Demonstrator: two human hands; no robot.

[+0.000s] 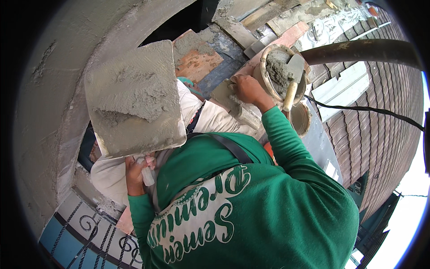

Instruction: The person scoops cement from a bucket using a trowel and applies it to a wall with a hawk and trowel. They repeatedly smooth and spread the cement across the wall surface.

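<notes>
My left hand [136, 172] is closed around the pale handle under a square plasterer's hawk [132, 130]. Wet grey mortar [139, 96] is spread across the hawk, with a thicker heap in its middle. To the right, my right hand [251, 92] is closed on a mortar-smeared plastering trowel [237, 107], whose flat blade tilts over my leg. Next to that hand stands a bucket [263, 74] with grey mortar in it. A pointing trowel [293, 74] with a wooden handle leans across the bucket's rim, touched by neither hand.
Another mortar-stained bucket [301, 120] stands just nearer. A thick dark pipe [363, 51] and a black cable [367, 108] run over the tiled roof [358, 139] at right. A plastered wall [42, 112] curves along the left, above a metal railing [101, 237]. Boards [268, 18] lie ahead.
</notes>
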